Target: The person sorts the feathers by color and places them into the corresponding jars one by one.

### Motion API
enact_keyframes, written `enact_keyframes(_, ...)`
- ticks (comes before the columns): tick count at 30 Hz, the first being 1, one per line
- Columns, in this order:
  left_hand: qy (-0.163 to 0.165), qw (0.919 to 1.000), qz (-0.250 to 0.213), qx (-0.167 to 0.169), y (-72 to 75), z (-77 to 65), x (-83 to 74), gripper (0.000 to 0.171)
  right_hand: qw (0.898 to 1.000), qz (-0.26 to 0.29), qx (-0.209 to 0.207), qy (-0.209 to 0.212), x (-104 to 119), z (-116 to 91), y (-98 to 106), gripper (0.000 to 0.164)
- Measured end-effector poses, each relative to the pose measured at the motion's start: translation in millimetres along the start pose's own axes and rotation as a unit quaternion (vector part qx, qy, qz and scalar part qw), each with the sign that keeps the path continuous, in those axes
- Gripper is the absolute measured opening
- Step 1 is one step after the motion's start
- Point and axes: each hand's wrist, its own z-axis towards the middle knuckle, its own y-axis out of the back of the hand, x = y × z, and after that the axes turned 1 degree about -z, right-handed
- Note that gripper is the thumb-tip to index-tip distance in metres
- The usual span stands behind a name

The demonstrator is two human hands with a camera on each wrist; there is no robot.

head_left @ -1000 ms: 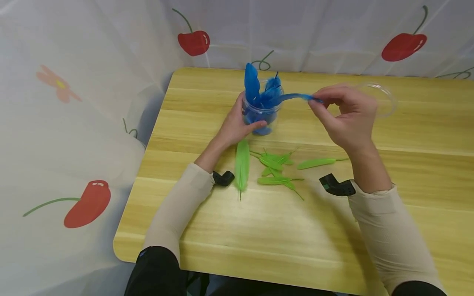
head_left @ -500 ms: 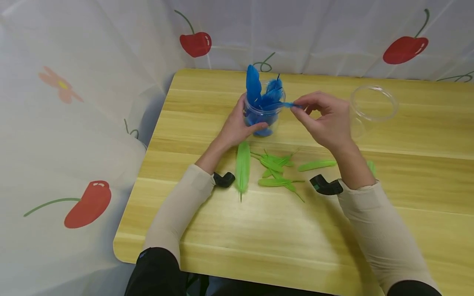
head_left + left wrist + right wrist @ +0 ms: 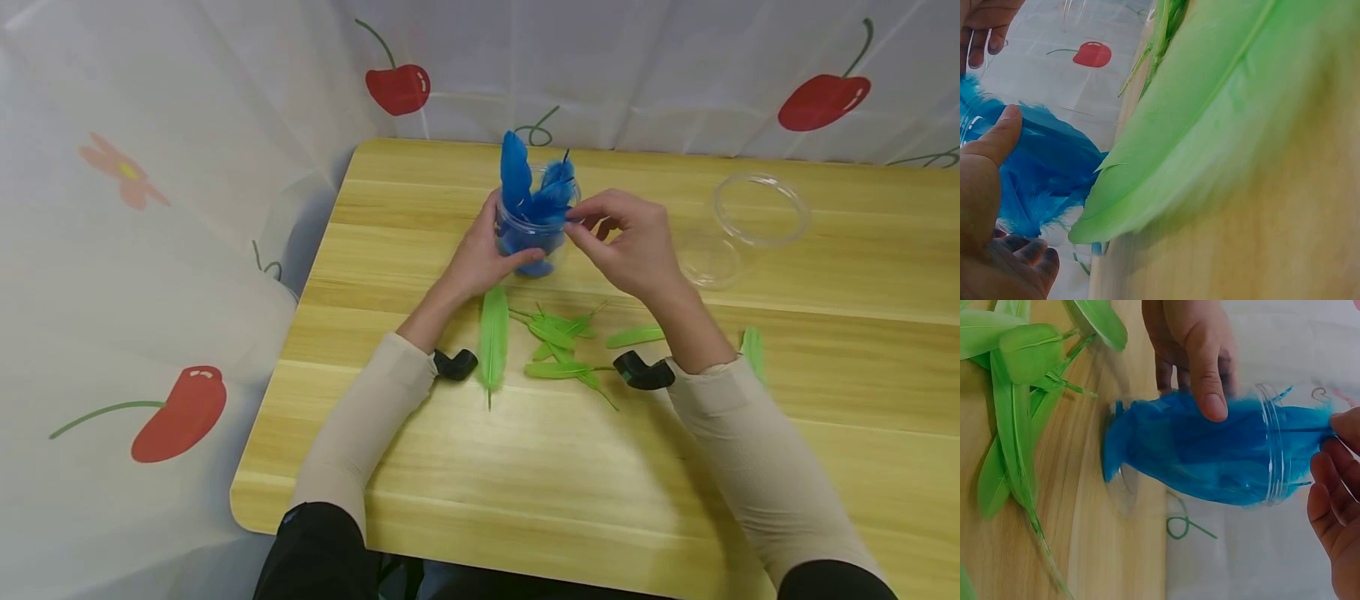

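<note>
A clear plastic jar (image 3: 1270,447) full of blue feathers (image 3: 516,171) stands near the back of the table, some feathers sticking up past its rim. My left hand (image 3: 476,250) grips the jar from the left, thumb across its front. At the rim on the right, my right hand (image 3: 626,242) pinches the quill end of a blue feather (image 3: 1302,430) between thumb and fingertips; the rest of that feather runs down into the jar. Several green feathers (image 3: 551,333) lie loosely piled in front of the jar, with one long green feather (image 3: 492,342) apart on their left.
A clear ring-shaped lid (image 3: 761,242) and a clear round disc (image 3: 708,260) lie right of the jar. Single green feathers (image 3: 752,350) lie near and partly under the right forearm. A white curtain (image 3: 600,75) with printed cherries hangs behind the table (image 3: 480,492).
My right hand has moved left to the jar's rim, and the blue feather it pinches has gone deeper into the jar. The lid and disc are uncovered. My left hand keeps its grip.
</note>
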Motion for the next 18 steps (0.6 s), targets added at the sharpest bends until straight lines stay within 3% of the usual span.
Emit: enact_keyframes(18,-0.008,1.0,0.002,-0.003,-1.0,0.7,0.6,0.1,0.997,-0.047,0.048,-0.038,2.9,7.5,-19.0,0.008)
